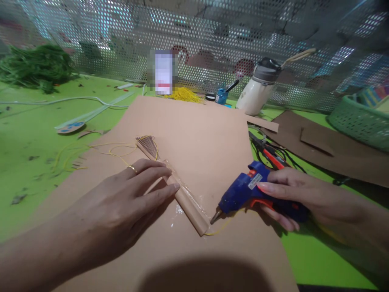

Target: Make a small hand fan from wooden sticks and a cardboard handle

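Observation:
A rolled tan tube (190,207) lies slantwise on a large tan sheet (197,134), with a fan of thin brown strips (147,146) at its far end. Shiny clear glue runs along its right side. My left hand (130,198) rests on the tube's upper part, fingers pressed together over it. In my right hand (288,194) is a blue glue gun (243,190), its metal nozzle close to the tube's near end. Yellow thread (121,152) trails left from the fan, and more shows by the near end.
Red-handled scissors (270,156) lie right of the sheet, near brown sheets (304,142) and a green basket (358,121). Behind stand a white bottle (255,91), a blue paint jar (221,96) and a bright phone-like screen (163,73). Green fibre (36,65) is piled back left.

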A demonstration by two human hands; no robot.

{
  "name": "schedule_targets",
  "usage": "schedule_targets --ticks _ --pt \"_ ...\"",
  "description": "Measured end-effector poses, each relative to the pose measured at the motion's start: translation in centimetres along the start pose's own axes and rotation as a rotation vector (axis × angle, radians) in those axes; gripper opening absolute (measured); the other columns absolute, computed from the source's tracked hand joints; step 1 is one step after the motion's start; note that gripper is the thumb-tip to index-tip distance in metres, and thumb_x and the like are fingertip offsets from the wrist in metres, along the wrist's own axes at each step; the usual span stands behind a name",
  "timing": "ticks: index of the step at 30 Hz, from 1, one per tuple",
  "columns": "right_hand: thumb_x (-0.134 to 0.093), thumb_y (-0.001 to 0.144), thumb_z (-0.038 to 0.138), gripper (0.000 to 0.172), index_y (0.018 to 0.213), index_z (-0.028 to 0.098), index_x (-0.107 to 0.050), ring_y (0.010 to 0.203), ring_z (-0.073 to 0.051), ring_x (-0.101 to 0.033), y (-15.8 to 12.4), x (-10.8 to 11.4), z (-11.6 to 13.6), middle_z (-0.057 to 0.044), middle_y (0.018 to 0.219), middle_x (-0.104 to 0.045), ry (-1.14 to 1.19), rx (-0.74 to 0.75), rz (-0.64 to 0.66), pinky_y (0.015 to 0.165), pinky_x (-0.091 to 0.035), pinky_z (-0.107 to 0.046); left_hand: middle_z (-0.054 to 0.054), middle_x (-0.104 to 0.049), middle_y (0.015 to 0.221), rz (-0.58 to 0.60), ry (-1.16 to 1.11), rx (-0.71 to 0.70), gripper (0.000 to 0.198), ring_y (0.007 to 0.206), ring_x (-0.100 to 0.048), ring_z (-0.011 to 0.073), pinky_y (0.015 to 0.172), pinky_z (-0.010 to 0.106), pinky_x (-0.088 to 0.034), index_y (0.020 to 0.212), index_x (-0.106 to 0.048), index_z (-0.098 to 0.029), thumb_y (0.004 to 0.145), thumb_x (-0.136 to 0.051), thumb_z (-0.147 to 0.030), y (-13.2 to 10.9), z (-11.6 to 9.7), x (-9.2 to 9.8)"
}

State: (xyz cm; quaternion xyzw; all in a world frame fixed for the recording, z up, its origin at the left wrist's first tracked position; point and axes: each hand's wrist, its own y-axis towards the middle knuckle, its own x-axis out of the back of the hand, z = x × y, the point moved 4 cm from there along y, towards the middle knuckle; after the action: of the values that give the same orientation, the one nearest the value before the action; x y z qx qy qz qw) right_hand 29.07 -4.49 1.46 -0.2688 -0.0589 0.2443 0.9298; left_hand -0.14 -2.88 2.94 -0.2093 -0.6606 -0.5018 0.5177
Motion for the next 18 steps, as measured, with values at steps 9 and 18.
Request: schedule_targets --ticks 9,18 --pt "-0.067 0.089 0.046 0.037 0.085 0.009 -0.070 0.045 -0.010 -0.061 0.0 1.6 1.9 -0.010 0.071 -0.073 0.161 0.210 -0.126 0.042 -0.046 -0.017 0.017 -0.066 0.112 -0.034 0.018 -0.028 0.023 0.107 -0.060 0.0289 0.081 0.042 -0.056 0.111 -0.065 -0.014 0.095 -0.050 -0.011 0.0 -0.5 0.9" --pt "-0.070 0.085 0.049 0.039 0.080 0.011 -0.074 0.051 -0.014 -0.061 1.7 3.4 2.6 -0.009 0.061 -0.070 0.123 0.460 -0.485 0.047 -0.049 -0.019 0.015 -0.066 0.109 0.032 0.009 0.013 0.021 0.105 -0.061 0.0287 0.080 0.041 -0.057 0.106 -0.065 -0.016 0.097 -0.046 -0.014 0.1 -0.4 0.9"
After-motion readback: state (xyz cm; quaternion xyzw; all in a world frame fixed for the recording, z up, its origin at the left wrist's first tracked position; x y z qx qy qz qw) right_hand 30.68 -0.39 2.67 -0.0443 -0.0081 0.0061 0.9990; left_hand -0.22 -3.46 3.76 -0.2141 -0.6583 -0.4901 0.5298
